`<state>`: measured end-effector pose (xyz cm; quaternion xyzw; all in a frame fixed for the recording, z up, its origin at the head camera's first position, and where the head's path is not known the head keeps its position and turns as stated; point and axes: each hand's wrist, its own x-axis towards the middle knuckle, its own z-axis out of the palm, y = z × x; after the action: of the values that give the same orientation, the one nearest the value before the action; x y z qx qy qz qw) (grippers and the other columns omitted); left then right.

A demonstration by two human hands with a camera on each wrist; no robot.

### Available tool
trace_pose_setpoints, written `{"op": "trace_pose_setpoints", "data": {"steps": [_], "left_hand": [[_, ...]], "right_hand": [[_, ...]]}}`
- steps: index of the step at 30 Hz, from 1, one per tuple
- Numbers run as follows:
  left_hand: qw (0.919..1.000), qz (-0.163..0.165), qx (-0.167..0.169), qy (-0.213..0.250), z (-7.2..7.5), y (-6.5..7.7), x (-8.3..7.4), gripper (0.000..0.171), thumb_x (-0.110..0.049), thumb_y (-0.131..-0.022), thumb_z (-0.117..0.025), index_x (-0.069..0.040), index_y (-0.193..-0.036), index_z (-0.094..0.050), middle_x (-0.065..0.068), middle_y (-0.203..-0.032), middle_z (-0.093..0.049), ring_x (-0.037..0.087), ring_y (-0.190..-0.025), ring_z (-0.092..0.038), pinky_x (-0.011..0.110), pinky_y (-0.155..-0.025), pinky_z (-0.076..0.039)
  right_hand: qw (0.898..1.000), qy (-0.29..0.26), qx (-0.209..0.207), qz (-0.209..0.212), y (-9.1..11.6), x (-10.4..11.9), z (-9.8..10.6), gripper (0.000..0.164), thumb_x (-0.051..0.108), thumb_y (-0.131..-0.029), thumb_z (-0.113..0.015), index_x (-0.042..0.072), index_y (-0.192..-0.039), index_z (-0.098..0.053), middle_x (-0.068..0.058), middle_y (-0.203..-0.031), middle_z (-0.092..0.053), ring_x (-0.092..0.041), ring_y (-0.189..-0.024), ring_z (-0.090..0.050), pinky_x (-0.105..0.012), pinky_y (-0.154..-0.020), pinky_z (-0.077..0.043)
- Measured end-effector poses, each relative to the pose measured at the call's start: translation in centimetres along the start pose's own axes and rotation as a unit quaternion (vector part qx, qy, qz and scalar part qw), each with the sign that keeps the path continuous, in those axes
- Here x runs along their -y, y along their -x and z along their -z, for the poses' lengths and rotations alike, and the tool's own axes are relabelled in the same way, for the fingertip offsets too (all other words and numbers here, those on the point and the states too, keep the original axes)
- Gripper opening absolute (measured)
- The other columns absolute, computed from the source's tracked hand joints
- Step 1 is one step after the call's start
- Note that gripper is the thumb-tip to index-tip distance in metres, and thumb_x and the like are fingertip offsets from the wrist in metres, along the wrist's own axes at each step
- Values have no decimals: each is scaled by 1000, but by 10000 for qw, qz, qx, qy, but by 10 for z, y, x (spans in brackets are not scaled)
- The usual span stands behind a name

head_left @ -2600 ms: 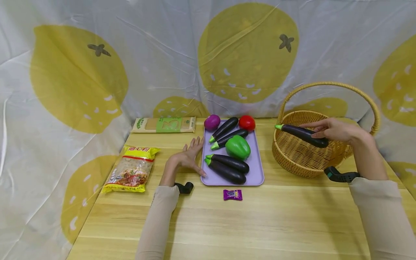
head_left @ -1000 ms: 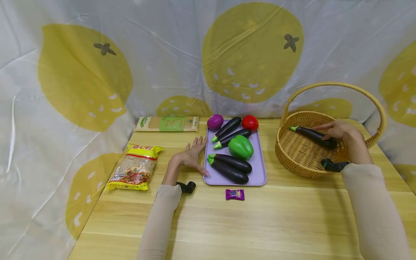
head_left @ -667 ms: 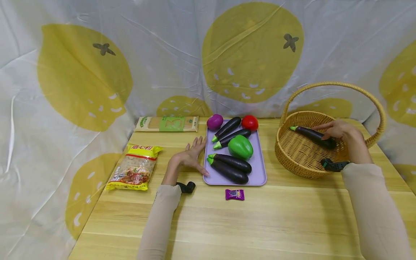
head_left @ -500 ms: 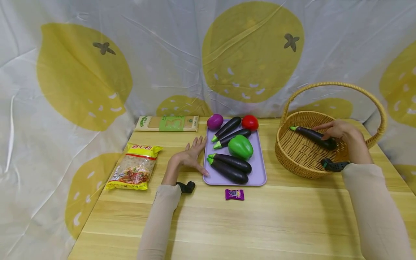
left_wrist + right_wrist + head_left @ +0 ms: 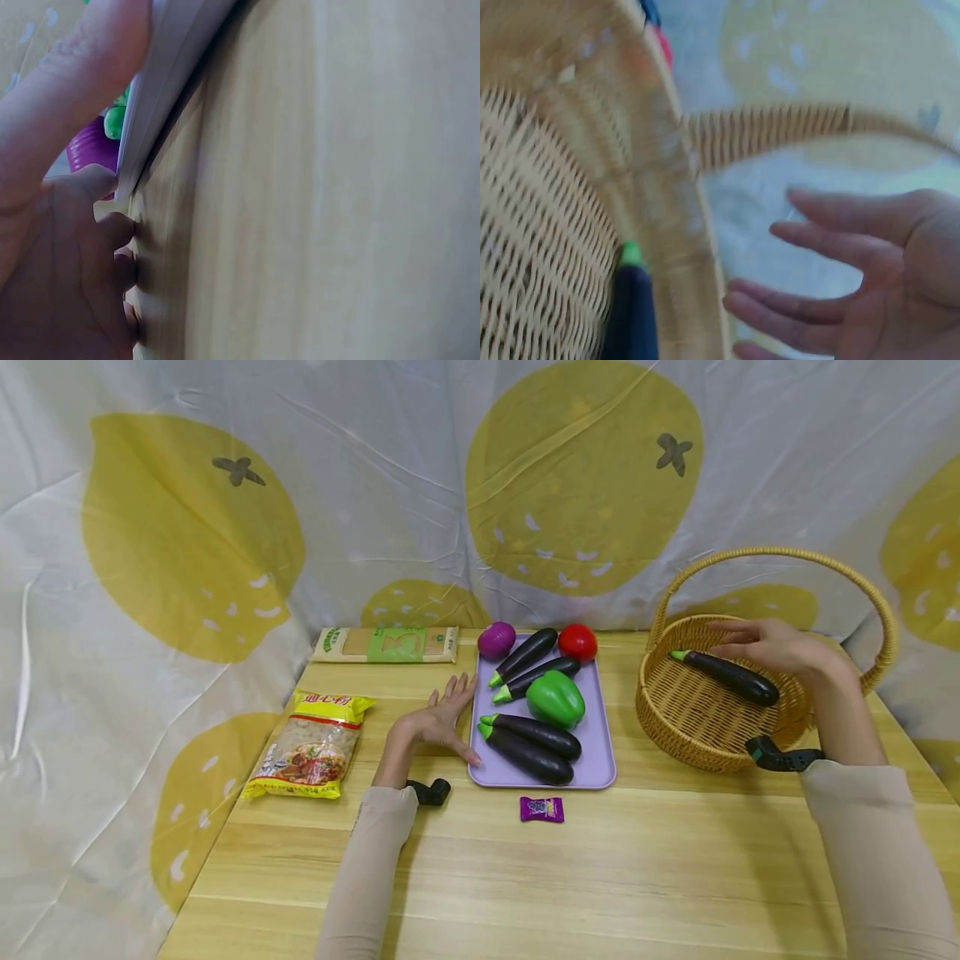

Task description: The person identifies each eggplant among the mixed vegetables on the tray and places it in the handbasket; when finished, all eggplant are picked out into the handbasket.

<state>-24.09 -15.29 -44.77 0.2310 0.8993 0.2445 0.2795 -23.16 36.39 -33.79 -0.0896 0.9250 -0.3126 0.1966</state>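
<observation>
A dark purple eggplant [image 5: 731, 678] with a green tip lies on the floor of the wicker basket [image 5: 678, 739]. My right hand [image 5: 783, 647] is over the basket, its fingers loosely extended and holding nothing; the right wrist view shows it apart from the eggplant. With fingers spread, my left hand [image 5: 435, 724] rests at the left edge of the lilac tray [image 5: 596, 768], thumb on the rim. On that tray lie several eggplants [image 5: 525, 754], a green bell pepper [image 5: 555, 700], a red tomato [image 5: 577, 643] and a purple onion [image 5: 496, 641].
A small purple wrapped candy [image 5: 542, 809] lies in front of the tray. To the left are a yellow bag of pasta [image 5: 309, 747] and a flat noodle packet [image 5: 386, 645] near the back curtain. The basket's tall handle [image 5: 772, 552] arches over it.
My right hand lowered the eggplant into the basket, let it go and has now risen off it. My left hand has stayed at the tray's edge.
</observation>
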Motion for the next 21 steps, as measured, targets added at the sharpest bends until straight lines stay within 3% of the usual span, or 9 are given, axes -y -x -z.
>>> {"op": "trace_pose_setpoints", "data": {"steps": [5, 9, 14, 21], "left_hand": [[10000, -19, 4, -3, 1, 0, 0, 147, -39, -72, -95, -16, -165, 16, 14, -171, 25, 31, -158, 28, 56, -129, 18], [10000, -73, 2, 33, 1, 1, 1, 147, -41, -72, -95, -13, -165, 15, 16, -171, 24, 34, -158, 28, 58, -128, 17], [10000, -53, 41, 65, 1, 1, 1, 147, -41, -72, -95, -15, -165, 17, 14, -171, 26, 31, -158, 29, 57, -128, 18], [10000, -60, -9, 18, 0, 1, 0, 148, -40, -72, -95, -14, -165, 16, 15, -171, 26, 32, -158, 28, 57, -129, 18]], "right_hand": [[9981, 22, -270, 547, 13, 36, -23, 69, 40, -108, -54, 15, -166, -24, -28, -161, -40, -48, -145, -42, -65, -111, -42], [9920, -73, -498, 1160, 20, 56, -52, 69, 34, -105, -61, 25, -165, -28, -20, -162, -40, -42, -144, -43, -68, -110, -40], [9823, -1, -789, 1696, 23, 79, -92, 70, 31, -103, -66, 24, -164, -33, -17, -151, -51, -41, -140, -46, -68, -107, -42], [9650, 134, -1150, 2354, 23, 104, -148, 68, 28, -99, -71, 21, -160, -42, -16, -142, -56, -34, -121, -59, -55, -91, -52]]}}
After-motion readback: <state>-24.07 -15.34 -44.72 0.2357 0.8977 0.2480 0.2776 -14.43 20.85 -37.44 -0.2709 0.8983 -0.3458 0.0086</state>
